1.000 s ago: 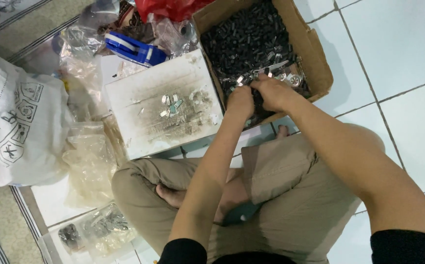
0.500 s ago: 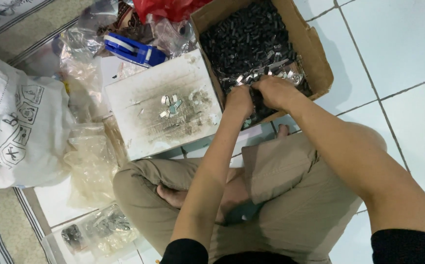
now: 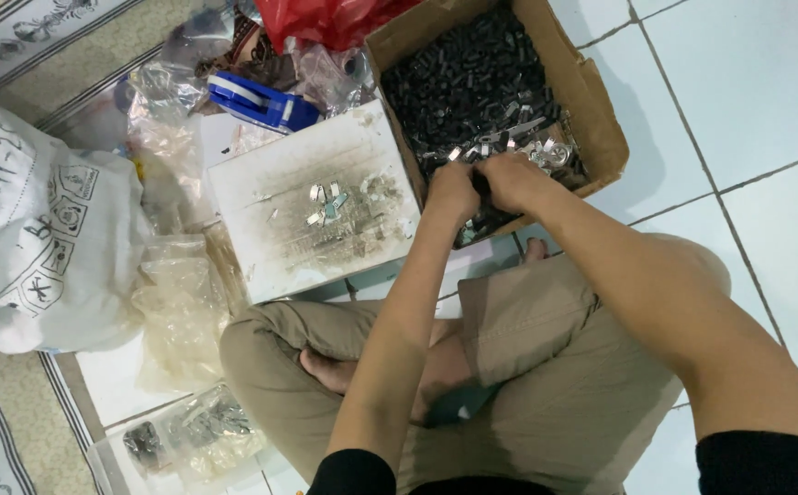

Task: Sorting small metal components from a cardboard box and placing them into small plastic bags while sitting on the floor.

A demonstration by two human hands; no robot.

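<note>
I sit cross-legged on a tiled floor. My left hand [image 3: 452, 191] and my right hand [image 3: 509, 180] meet over the near edge of a cardboard box [image 3: 592, 101] filled with several small black parts [image 3: 463, 73] and a few shiny metal pieces [image 3: 518, 133]. Both hands pinch a small dark part [image 3: 481, 183] between them. Their fingertips are hidden by the knuckles. To the left of the box lies a stained white board [image 3: 316, 206] with a few small metal pieces [image 3: 326, 200] on it.
A big white sack [image 3: 37, 247] lies at the left. Clear plastic bags [image 3: 179, 312] lie beside my knee, and one bag of dark parts [image 3: 188, 435] lies near the bottom. A blue tape dispenser [image 3: 261, 103] and a red bag [image 3: 326, 18] sit behind the board.
Both hands stay together at the box edge and have shifted slightly. Nothing else has moved.
</note>
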